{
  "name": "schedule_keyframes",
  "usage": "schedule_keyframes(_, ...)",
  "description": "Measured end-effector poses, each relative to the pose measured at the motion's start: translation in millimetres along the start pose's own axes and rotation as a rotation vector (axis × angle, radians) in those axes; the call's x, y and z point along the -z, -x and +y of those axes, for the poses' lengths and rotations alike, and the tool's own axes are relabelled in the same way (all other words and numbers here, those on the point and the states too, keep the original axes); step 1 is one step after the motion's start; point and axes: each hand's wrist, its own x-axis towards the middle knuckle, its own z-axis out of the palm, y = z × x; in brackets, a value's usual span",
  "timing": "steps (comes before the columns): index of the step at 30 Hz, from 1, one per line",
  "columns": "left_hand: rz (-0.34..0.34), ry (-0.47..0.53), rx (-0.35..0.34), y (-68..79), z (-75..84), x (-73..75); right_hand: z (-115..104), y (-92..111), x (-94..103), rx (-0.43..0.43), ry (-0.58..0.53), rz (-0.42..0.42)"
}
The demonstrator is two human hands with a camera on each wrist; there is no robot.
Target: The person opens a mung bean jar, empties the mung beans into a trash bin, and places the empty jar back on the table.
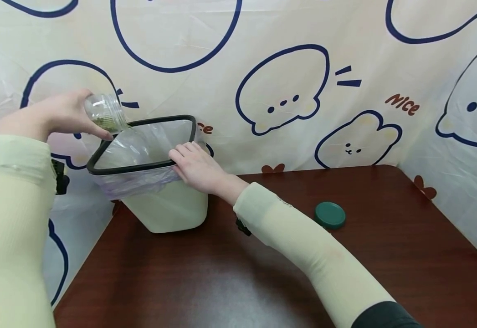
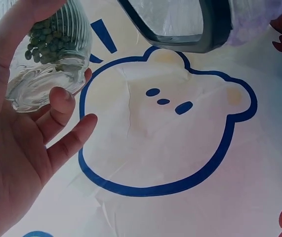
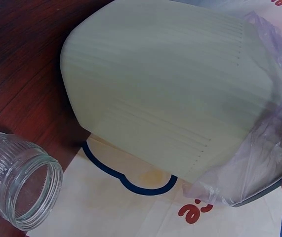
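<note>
My left hand point(image 1: 64, 114) grips a ribbed glass jar point(image 1: 104, 109), tipped with its mouth over the trash bin point(image 1: 166, 207). Small green beans point(image 2: 50, 42) lie inside the jar, seen through the glass in the left wrist view. The bin is pale green, tilted, with a black rim point(image 1: 140, 168) and a clear plastic liner point(image 1: 140, 143) folded over its edge. On the near right side of that rim, my right hand point(image 1: 197, 166) holds on, its fingers over the edge. What lies at the bin's bottom is hidden.
A green lid point(image 1: 330, 215) lies on the dark wooden table point(image 1: 205, 282), right of my right forearm. Another ribbed glass jar point(image 3: 24, 182), lidless, shows on the table in the right wrist view. A printed cloth point(image 1: 279, 86) hangs behind.
</note>
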Motion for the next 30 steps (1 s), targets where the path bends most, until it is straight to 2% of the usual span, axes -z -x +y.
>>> schedule_keyframes(6, 0.063, -0.005, -0.018, 1.6, 0.9, 2.1, 0.0, -0.5, 0.9, -0.001, -0.009, -0.004)
schedule_keyframes(11, 0.017, -0.047, -0.015, 0.6, 0.4, 2.3, 0.1, -0.6, 0.2, -0.006, -0.012, -0.004)
schedule_keyframes(14, 0.014, -0.030, -0.005, 2.2, -0.5, 1.3, 0.0, -0.7, 0.0, -0.003, -0.008, -0.006)
schedule_keyframes(19, 0.114, 0.012, -0.016, 4.9, 0.6, 1.2, 0.1, -0.1, 0.4, -0.011, -0.015, -0.013)
schedule_keyframes(21, 0.135, -0.001, -0.027, 3.6, 1.4, 1.1, 0.6, 0.1, -0.1, -0.011, -0.011, -0.014)
schedule_keyframes(27, 0.016, -0.037, -0.024, -1.3, 0.0, -2.0, 1.0, 0.2, -0.3, -0.017, -0.021, -0.019)
schedule_keyframes(30, 0.021, -0.036, -0.018, -0.8, -1.6, -3.9, 0.4, -0.1, -0.2, -0.013, -0.018, -0.018)
